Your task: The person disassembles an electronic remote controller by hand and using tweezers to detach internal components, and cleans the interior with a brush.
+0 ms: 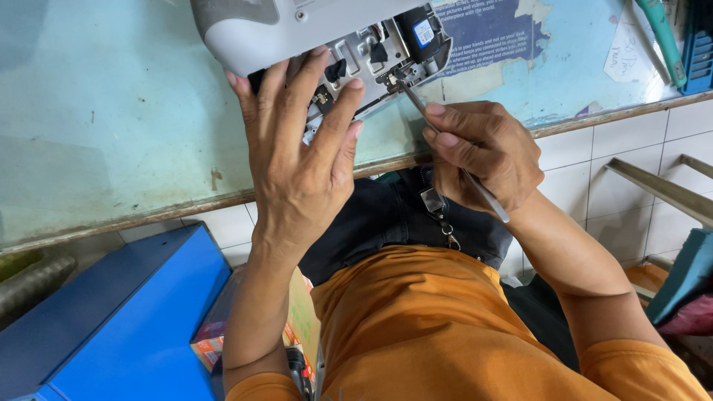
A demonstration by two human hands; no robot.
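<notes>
The left hand (pixel 301 160) lies spread, fingers pressing the opened grey plastic device (pixel 297 33) on the pale blue worktop (pixel 111 119). The right hand (pixel 483 152) pinches a thin silver metal tool (pixel 475 186), its tip touching the device's exposed parts.

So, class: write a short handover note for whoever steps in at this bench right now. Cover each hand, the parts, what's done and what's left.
Left hand: spread flat on the opened grey device, pinning it to the worktop.
Right hand: fingers grip a thin metal tool, its tip in the exposed innards by a small black part.
Done: the internals are exposed.
Left: work at the tool tip is unfinished; device not reassembled.
</notes>
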